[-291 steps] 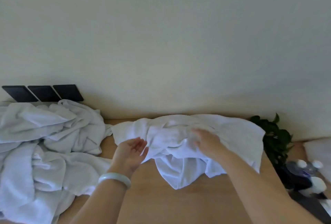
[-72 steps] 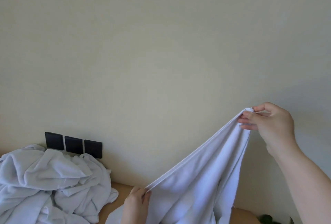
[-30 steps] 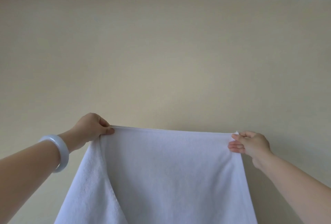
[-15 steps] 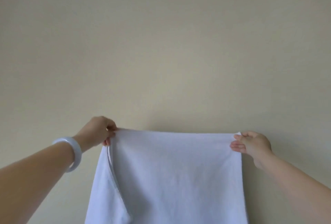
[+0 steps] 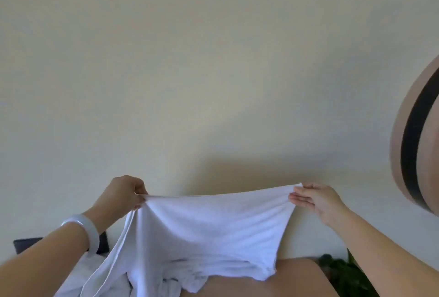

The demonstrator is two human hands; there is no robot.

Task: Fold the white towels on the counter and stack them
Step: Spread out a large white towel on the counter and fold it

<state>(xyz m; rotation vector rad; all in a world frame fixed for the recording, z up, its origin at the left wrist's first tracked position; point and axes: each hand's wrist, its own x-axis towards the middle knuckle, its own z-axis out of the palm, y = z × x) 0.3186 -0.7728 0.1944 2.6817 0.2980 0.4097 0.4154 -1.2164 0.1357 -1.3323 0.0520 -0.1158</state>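
Observation:
A white towel (image 5: 209, 230) hangs stretched between my two hands above the wooden counter (image 5: 297, 277). My left hand (image 5: 123, 193) pinches its upper left corner, a pale bangle on that wrist. My right hand (image 5: 316, 198) pinches the upper right corner between thumb and straight fingers. The towel's lower part bunches on the counter. More white towels (image 5: 78, 275) lie crumpled at the lower left, mostly hidden behind my left arm and the held towel.
A plain cream wall fills the background. Black wall panels (image 5: 28, 244) sit low on the left behind my arm. A green plant (image 5: 344, 273) stands at the counter's right end. A round beige object with a black band (image 5: 418, 144) shows at the right edge.
My hands have come down with the towel and the view has tilted lower. The towel's lower part now rests bunched on the counter, and its top edge sags between my hands.

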